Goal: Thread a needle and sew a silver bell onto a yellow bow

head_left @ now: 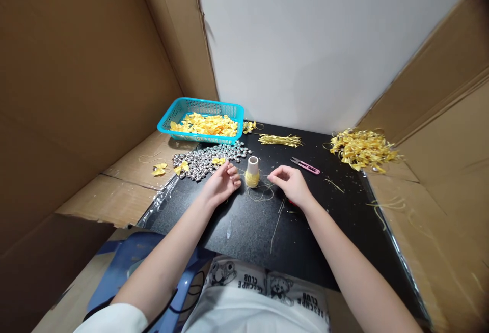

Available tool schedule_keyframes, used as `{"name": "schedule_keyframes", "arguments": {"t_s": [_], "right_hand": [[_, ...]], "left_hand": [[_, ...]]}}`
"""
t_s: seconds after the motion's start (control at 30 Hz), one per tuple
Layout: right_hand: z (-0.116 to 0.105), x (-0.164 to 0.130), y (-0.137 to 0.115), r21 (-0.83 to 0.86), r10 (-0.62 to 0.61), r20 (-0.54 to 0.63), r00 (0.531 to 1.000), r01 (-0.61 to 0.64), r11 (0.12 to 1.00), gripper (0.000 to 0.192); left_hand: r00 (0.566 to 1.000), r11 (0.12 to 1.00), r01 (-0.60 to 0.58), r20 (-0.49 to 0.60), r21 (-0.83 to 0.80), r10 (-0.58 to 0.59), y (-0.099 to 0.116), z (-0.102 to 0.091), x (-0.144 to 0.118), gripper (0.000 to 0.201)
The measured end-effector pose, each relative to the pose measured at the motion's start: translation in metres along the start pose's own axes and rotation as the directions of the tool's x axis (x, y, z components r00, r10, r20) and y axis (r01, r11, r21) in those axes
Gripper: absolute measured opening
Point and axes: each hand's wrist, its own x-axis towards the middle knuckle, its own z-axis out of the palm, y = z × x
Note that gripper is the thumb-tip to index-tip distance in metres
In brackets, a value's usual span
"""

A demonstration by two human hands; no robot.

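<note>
My left hand (223, 183) rests on the black mat (244, 226) just left of a small spool of yellow thread (252, 172), fingers curled and pinched together, right next to a pile of silver beads (206, 159). What the fingers pinch is too small to see. My right hand (292, 183) sits to the right of the spool, fingertips pinched on a thin yellow thread that loops on the mat around the spool base. Pink thread snips (305, 165) lie just beyond my right hand.
A turquoise basket (171, 119) holding yellow bows stands at the back left. Gold wire ties (280, 140) lie at the back centre, and a heap of finished yellow bows (362, 149) sits at the right. Loose bows (159, 169) lie on the cardboard. Cardboard walls enclose both sides.
</note>
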Motion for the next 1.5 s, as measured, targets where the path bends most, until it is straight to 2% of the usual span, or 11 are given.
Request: {"name": "schedule_keyframes", "arguments": {"t_s": [0.23, 0.5, 0.67, 0.83, 0.9, 0.97, 1.0, 1.1, 1.2, 1.33, 1.5], "right_hand": [[-0.015, 0.002, 0.005, -0.095, -0.03, -0.032, 0.999, 0.026, 0.995, 0.021], [-0.03, 0.012, 0.008, -0.146, -0.032, -0.087, 0.996, 0.019, 0.989, 0.024], [-0.033, 0.011, 0.001, -0.072, 0.017, -0.088, 0.996, -0.024, 0.997, 0.026], [-0.036, 0.002, -0.01, 0.174, 0.128, 0.043, 0.991, -0.133, 0.976, 0.029], [-0.037, -0.002, -0.015, 0.184, 0.11, 0.018, 0.994, -0.112, 0.977, 0.027], [-0.038, -0.005, -0.021, 0.138, 0.04, -0.067, 0.997, -0.03, 0.99, 0.024], [-0.038, -0.007, -0.024, 0.103, -0.005, -0.114, 0.993, 0.017, 0.995, 0.022], [-0.039, -0.017, -0.03, -0.016, -0.129, -0.216, 0.968, 0.129, 0.992, 0.017], [-0.036, -0.039, -0.031, -0.221, -0.237, -0.151, 0.96, 0.201, 0.954, 0.009], [-0.03, -0.078, -0.024, -0.521, -0.164, 0.116, 0.98, 0.201, 0.83, 0.004], [-0.032, -0.101, -0.004, -0.623, -0.075, -0.025, 0.997, 0.043, 0.781, 0.007]], "left_hand": [[0.995, 0.981, 0.098, -0.049, 0.166, -0.091, 0.005, -0.003, 0.008, 0.037], [0.995, 0.95, 0.088, -0.075, 0.3, -0.068, 0.009, 0.0, 0.022, 0.032], [0.996, 0.924, 0.002, -0.084, 0.382, 0.033, 0.006, 0.007, 0.028, 0.026], [0.949, 0.861, -0.219, -0.107, 0.46, 0.298, -0.003, 0.007, 0.019, 0.018], [0.879, 0.742, -0.369, -0.049, 0.559, 0.474, -0.007, 0.007, 0.009, 0.022], [0.798, 0.49, -0.49, 0.145, 0.721, 0.585, -0.01, 0.008, -0.002, 0.021], [0.785, 0.337, -0.517, 0.279, 0.787, 0.553, -0.011, 0.008, -0.008, 0.018], [0.788, -0.133, -0.579, 0.594, 0.805, 0.162, -0.014, 0.008, -0.017, 0.013], [0.749, -0.468, -0.627, 0.647, 0.622, -0.144, -0.016, 0.002, -0.016, 0.027], [0.75, -0.601, -0.596, 0.637, 0.533, -0.179, -0.017, -0.012, -0.013, 0.03], [0.745, -0.635, -0.575, 0.652, 0.516, -0.144, -0.011, -0.023, -0.019, 0.023]]}}
